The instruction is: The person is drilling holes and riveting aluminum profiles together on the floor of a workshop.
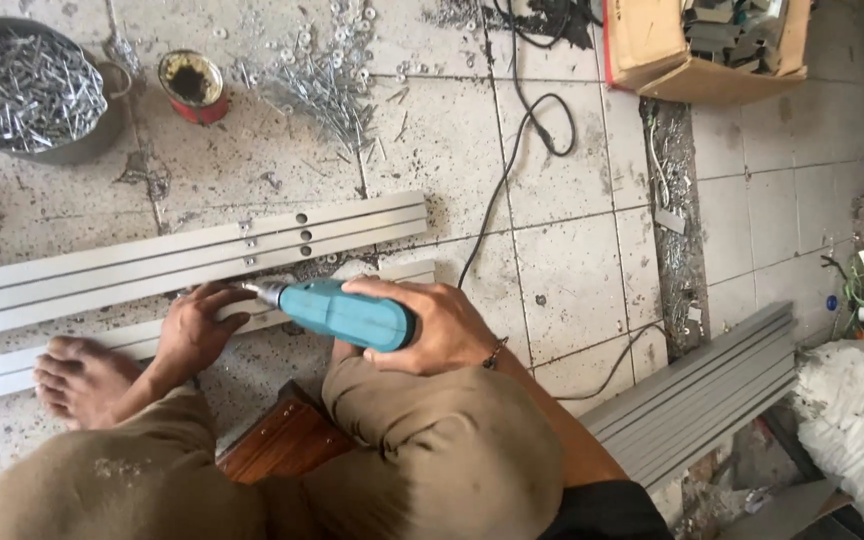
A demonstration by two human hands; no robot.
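Note:
My right hand (437, 325) grips a teal power drill (337, 311) lying sideways, its chuck pointing left at a grey aluminium rail (404, 271) on the tiled floor. My left hand (195, 325) rests on that rail, fingertips right by the drill tip. A wider grey aluminium channel (152, 258) with holes lies just beyond, parallel to the rail. My bare foot (77, 378) rests on the rail's left part. The drill's black cord (512, 160) runs away across the floor.
A metal pot of screws (27, 90) and a small red tin (192, 85) stand at the far left, with loose screws and washers (327, 80) scattered beside them. A cardboard box (702, 45) sits far right. More grey profiles (702, 395) lie at right, next to a white sack (857, 420).

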